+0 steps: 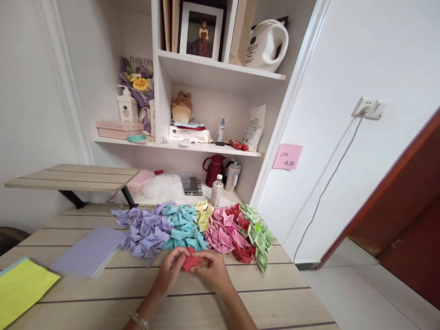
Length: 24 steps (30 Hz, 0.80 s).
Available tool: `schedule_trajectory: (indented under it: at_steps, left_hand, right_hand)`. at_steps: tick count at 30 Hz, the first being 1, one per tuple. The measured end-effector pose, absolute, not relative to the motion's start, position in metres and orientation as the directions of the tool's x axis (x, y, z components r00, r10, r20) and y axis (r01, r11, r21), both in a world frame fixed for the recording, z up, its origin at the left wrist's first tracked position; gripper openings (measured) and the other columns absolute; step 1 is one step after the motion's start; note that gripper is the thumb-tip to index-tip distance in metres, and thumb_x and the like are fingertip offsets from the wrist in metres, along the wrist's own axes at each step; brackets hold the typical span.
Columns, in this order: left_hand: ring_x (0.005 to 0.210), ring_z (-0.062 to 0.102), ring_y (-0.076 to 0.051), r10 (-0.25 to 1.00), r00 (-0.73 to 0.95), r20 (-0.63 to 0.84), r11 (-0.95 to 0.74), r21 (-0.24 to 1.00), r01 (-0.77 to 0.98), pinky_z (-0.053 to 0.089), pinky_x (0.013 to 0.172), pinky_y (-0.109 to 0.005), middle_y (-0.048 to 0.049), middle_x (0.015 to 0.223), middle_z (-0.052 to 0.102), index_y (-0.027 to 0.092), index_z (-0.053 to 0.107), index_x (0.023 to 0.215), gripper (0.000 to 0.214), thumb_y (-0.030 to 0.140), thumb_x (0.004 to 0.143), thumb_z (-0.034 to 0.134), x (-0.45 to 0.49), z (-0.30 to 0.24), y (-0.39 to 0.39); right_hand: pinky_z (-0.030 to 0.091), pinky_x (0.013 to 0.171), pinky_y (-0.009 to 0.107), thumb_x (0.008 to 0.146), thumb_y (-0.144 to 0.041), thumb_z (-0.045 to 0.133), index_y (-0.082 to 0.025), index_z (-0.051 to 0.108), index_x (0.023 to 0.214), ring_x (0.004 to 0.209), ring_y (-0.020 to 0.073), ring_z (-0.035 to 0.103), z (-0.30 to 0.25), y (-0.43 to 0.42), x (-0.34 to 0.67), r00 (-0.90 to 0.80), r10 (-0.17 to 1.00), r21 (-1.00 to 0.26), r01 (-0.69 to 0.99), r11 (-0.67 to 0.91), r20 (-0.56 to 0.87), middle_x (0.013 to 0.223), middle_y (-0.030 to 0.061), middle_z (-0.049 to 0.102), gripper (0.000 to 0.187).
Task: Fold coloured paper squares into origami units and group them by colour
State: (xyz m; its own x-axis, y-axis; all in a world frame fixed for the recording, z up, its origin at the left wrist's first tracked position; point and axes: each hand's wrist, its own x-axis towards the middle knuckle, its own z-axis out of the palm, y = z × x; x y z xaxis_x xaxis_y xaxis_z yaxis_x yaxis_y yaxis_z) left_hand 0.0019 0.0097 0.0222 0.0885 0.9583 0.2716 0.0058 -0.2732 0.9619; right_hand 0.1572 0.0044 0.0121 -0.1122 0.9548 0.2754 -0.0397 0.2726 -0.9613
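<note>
Through the head view I have both hands together above the near part of the pale wood-slat bench (pixel 206 309). My left hand (pixel 169 268) pinches the left edge of a small, bright red piece of folded paper (pixel 190 262) between thumb and fingers; a light-coloured bracelet (pixel 140 321) circles that wrist. My right hand (pixel 213 270) grips the same piece from the right, its fingertips near the top, so the paper sits between the two hands, partly covered by them.

Just beyond it I see folded paper shapes heaped by colour across the bench, from left to right: pointed lilac shapes (pixel 147 233), turquoise shapes (pixel 184 224), a few pale yellow shapes (pixel 203 214), pink shapes (pixel 223 233), dark red shapes (pixel 244 253) and light green shapes (pixel 261 239). A clear plastic bottle with a white cap (pixel 217 191) stands upright behind them. To my left lie a stack of flat lilac paper sheets (pixel 89 250) and, nearer me, a bright yellow paper sheet (pixel 27 288).
</note>
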Motion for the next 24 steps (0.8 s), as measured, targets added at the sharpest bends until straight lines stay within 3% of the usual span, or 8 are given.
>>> schedule_trajectory:
  at_steps: [5, 9, 12, 15, 20, 24]
  left_hand:
    - [0.072, 0.061, -0.018, 0.911, 0.221, 0.348, -0.379, 0.918, 0.117, 0.049, 0.066, -0.026, -0.0033, 0.078, 0.066, 0.017, 0.063, 0.085, 0.019, 0.027, 0.07, 0.061, 0.001, 0.018, 0.011]
    - [0.069, 0.062, -0.018, 0.828, 0.218, 0.517, -0.561, 0.758, 0.334, 0.051, 0.065, -0.027, -0.0041, 0.079, 0.067, 0.02, 0.065, 0.087, 0.02, 0.029, 0.069, 0.064, -0.002, 0.015, 0.014]
    - [0.075, 0.063, -0.019, 0.761, 0.254, 0.597, -0.639, 0.621, 0.454, 0.051, 0.069, -0.028, -0.005, 0.085, 0.068, 0.023, 0.064, 0.095, 0.024, 0.03, 0.072, 0.061, -0.006, 0.012, 0.015]
    - [0.079, 0.063, -0.019, 0.727, 0.317, 0.609, -0.674, 0.544, 0.499, 0.051, 0.072, -0.028, -0.0053, 0.086, 0.068, 0.023, 0.063, 0.098, 0.023, 0.027, 0.077, 0.056, -0.008, 0.008, 0.016]
    - [0.078, 0.063, -0.017, 0.731, 0.357, 0.581, -0.675, 0.539, 0.504, 0.049, 0.072, -0.027, -0.0044, 0.082, 0.067, 0.022, 0.063, 0.091, 0.018, 0.022, 0.082, 0.048, -0.008, 0.007, 0.016]
    - [0.075, 0.062, -0.018, 0.778, 0.292, 0.557, -0.623, 0.624, 0.471, 0.049, 0.07, -0.027, -0.0044, 0.078, 0.066, 0.021, 0.064, 0.082, 0.012, 0.024, 0.079, 0.053, -0.004, 0.014, 0.012]
  right_hand:
    - [0.051, 0.067, 0.031, 0.057, -0.025, 0.073, -0.017, 0.072, 0.076, 0.07, 0.0214, 0.064, 0.019, 0.003, 0.16, -0.001, 0.959, -0.959, -0.028, 0.283, 0.284, 0.075, 0.0065, 0.071, 0.021]
    - [0.051, 0.067, 0.032, 0.059, -0.026, 0.073, -0.017, 0.072, 0.08, 0.071, 0.0226, 0.064, 0.018, 0.005, 0.164, -0.013, 0.958, -0.958, -0.001, 0.288, 0.288, 0.077, 0.006, 0.072, 0.023]
    - [0.051, 0.064, 0.029, 0.063, -0.022, 0.071, -0.02, 0.07, 0.091, 0.068, 0.0204, 0.064, 0.016, 0.006, 0.168, -0.049, 0.942, -0.935, 0.11, 0.337, 0.333, 0.076, 0.0023, 0.072, 0.028]
    - [0.05, 0.065, 0.028, 0.068, -0.019, 0.067, -0.023, 0.068, 0.097, 0.068, 0.0197, 0.064, 0.015, 0.006, 0.171, -0.09, 0.886, -0.836, 0.299, 0.459, 0.454, 0.077, 0.0024, 0.072, 0.029]
    - [0.048, 0.07, 0.03, 0.076, -0.021, 0.06, -0.023, 0.064, 0.104, 0.075, 0.021, 0.063, 0.013, 0.004, 0.171, -0.182, 0.796, -0.614, 0.547, 0.57, 0.577, 0.082, 0.0068, 0.07, 0.028]
    - [0.048, 0.068, 0.028, 0.08, -0.022, 0.055, -0.022, 0.068, 0.092, 0.073, 0.0196, 0.064, 0.014, 0.0, 0.169, -0.15, 0.788, -0.604, 0.562, 0.565, 0.598, 0.08, 0.0067, 0.07, 0.018]
